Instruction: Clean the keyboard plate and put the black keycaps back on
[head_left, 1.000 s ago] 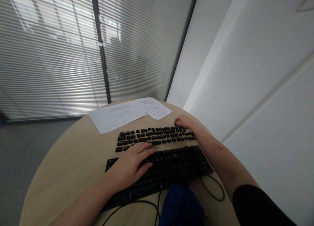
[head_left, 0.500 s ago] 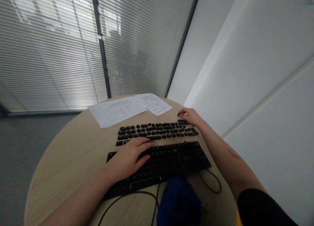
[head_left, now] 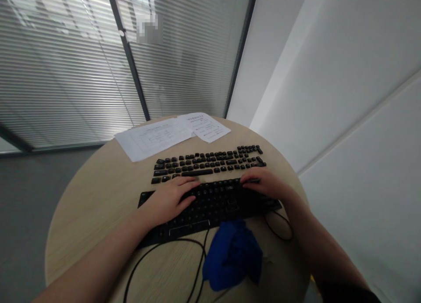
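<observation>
A black keyboard [head_left: 204, 211] lies at a slant on the table, partly bare of keys toward its right end as far as I can see. My left hand [head_left: 171, 197] rests on its left part, fingers stretched out and apart. At the upper right edge of the keyboard is my right hand [head_left: 263, 182], its fingertips drawn together and touching that edge. Whatever they may hold is hidden. Loose black keycaps [head_left: 196, 172] are laid out in rows just beyond the keyboard, with the long space bar among them.
Printed sheets [head_left: 154, 138] lie at the far side of the round wooden table [head_left: 88, 193]. Near me are a crumpled blue cloth-like item [head_left: 232, 254] and a looped black cable [head_left: 141, 263]. A white wall [head_left: 355, 97] stands close on the right; blinds [head_left: 66, 83] hang behind.
My right hand has come back from beyond the keycap rows, where a small dark piece was at its fingertips, to the keyboard's upper right edge. My left hand stays on the keyboard.
</observation>
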Tool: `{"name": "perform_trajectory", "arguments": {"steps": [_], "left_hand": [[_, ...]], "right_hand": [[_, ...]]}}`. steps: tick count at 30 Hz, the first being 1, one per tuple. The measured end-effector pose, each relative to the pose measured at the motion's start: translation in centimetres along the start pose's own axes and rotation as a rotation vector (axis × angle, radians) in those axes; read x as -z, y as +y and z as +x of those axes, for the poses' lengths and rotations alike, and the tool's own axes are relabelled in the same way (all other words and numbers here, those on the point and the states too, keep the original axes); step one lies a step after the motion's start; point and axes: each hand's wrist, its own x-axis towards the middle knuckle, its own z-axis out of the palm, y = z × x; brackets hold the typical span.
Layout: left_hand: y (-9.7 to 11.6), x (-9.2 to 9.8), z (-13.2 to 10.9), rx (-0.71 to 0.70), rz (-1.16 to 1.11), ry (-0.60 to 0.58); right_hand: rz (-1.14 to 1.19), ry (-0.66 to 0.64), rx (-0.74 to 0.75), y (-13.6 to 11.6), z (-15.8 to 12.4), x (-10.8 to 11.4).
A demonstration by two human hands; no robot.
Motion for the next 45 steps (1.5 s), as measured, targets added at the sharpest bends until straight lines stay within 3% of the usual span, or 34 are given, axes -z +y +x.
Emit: {"name": "perform_trajectory", "arguments": {"steps": [13,20,30,45], "left_hand": [[0.0,0.1,0.0,0.035,-0.002,-0.043],[0.0,0.3,0.1,0.026,-0.005,-0.045],[0.2,0.6,0.1,0.038,-0.017,-0.058],[0.6,0.7,0.3,0.087,-0.008,-0.083]], "right_hand": [[-0.075,-0.058,0.089,-0.2,0.5,-1.3],[-0.127,-0.1,0.041,-1.2,0.5,-0.9],[-0.081,-0.062,0.022,0.3,0.1,-1.1],[-0.15,-0.1,0.023,-0.4,0.2,-1.1]]}}
